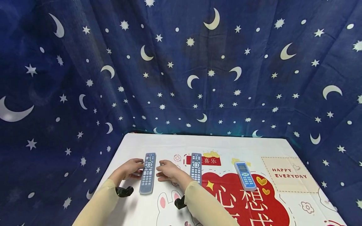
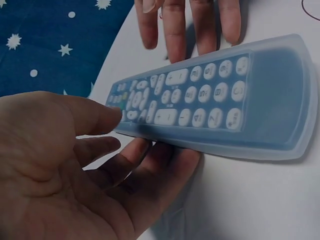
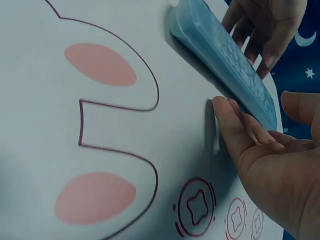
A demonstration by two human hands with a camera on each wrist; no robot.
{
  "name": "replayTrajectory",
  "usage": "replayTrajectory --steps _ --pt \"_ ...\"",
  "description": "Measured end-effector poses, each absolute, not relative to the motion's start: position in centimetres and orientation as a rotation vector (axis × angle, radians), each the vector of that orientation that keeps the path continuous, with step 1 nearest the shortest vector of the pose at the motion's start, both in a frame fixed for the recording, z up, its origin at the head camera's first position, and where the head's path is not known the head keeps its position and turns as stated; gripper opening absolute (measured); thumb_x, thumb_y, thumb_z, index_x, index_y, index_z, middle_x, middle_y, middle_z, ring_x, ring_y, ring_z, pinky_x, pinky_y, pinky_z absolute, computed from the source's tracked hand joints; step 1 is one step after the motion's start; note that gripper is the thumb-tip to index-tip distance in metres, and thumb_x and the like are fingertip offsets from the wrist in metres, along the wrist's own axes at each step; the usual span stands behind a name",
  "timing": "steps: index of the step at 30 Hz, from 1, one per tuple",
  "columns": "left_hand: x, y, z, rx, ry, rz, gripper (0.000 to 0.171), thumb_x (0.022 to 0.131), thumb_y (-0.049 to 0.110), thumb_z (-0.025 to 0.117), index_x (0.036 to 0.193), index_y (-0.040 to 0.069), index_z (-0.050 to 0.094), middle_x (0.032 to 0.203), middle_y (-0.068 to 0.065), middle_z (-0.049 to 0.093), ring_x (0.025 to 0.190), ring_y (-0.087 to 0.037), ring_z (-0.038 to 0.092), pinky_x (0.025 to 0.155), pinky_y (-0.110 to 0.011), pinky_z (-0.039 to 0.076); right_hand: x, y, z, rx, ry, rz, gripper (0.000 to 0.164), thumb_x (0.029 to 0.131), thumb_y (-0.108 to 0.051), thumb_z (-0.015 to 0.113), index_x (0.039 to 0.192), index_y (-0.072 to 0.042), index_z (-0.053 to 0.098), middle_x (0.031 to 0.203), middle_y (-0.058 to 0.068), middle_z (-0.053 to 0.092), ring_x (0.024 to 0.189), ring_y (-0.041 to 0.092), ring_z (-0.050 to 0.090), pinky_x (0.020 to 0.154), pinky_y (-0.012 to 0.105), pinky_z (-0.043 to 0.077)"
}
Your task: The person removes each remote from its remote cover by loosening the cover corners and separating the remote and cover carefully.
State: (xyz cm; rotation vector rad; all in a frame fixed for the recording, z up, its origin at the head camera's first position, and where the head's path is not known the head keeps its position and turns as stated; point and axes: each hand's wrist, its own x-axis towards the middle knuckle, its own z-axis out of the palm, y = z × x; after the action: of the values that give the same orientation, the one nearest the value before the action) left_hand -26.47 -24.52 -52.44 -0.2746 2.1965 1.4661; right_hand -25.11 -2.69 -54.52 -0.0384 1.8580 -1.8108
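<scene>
A dark grey-blue remote control (image 1: 147, 179) with white buttons, in a clear cover, lies lengthwise at the left of the table, between both hands. My left hand (image 1: 128, 171) is at its left side, fingertips right at the edge; in the left wrist view the thumb (image 2: 102, 116) is near the far end. On the other side my right hand (image 1: 172, 172) has its fingers extended toward the remote, a small gap showing in the head view. Neither hand's fingers wrap around it. In the right wrist view the remote (image 3: 225, 55) appears side-on.
Another dark remote (image 1: 196, 168) lies right of the right hand, its lower end partly hidden by the forearm. Farther right is a white-and-blue remote (image 1: 245, 177) with a small screen. The table (image 1: 167, 142) has a printed white cover; a blue starry curtain (image 1: 181, 62) hangs behind and beside it.
</scene>
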Motion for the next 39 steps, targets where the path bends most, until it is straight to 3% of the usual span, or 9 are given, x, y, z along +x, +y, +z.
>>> replayTrajectory --steps 8,19,27,32,39 --pt "-26.9 -24.1 -53.0 -0.309 2.241 1.439 0.052 0.097 0.005 0.059 0.145 -0.011 0.044 0.103 -0.017 0.065 0.082 -0.025 0.066 0.068 -0.039 0.061 -24.8 -4.1 -54.5 -0.018 1.783 -1.856 0.061 0.099 -0.005 0.056 0.153 0.008 0.033 0.11 0.017 0.063 0.092 0.027 0.068 0.081 0.044 0.061" --pt "-26.9 -24.1 -53.1 -0.305 2.211 1.483 0.048 0.094 0.001 0.062 0.14 -0.009 0.049 0.101 -0.017 0.067 0.083 -0.026 0.067 0.069 -0.04 0.06 -24.7 -4.5 -54.9 -0.012 1.762 -1.907 0.069 0.094 -0.001 0.057 0.156 0.008 0.027 0.104 0.016 0.064 0.087 0.023 0.067 0.079 0.04 0.061" --pt "-26.7 -23.5 -51.9 -0.128 2.187 1.566 0.058 0.095 0.003 0.066 0.148 -0.001 0.043 0.123 -0.021 0.061 0.09 -0.026 0.066 0.074 -0.043 0.059 -24.6 -3.8 -54.9 -0.02 1.821 -1.966 0.054 0.099 -0.007 0.061 0.148 0.006 0.042 0.104 0.013 0.064 0.084 0.024 0.068 0.074 0.043 0.062" --pt "-26.5 -22.9 -51.1 -0.055 2.228 1.578 0.059 0.096 0.004 0.066 0.149 0.001 0.04 0.122 -0.02 0.063 0.094 -0.025 0.068 0.08 -0.047 0.059 -24.6 -3.2 -54.1 -0.056 1.938 -1.943 0.049 0.101 -0.009 0.06 0.146 0.005 0.046 0.102 0.011 0.063 0.079 0.023 0.067 0.071 0.043 0.062" --pt "-26.3 -22.5 -50.5 0.005 2.23 1.667 0.06 0.097 0.003 0.065 0.151 0.0 0.041 0.122 -0.017 0.062 0.098 -0.024 0.066 0.084 -0.046 0.059 -24.9 -2.2 -52.9 -0.147 2.034 -1.919 0.043 0.103 -0.011 0.059 0.143 0.002 0.051 0.106 0.009 0.059 0.084 0.02 0.067 0.078 0.048 0.06"
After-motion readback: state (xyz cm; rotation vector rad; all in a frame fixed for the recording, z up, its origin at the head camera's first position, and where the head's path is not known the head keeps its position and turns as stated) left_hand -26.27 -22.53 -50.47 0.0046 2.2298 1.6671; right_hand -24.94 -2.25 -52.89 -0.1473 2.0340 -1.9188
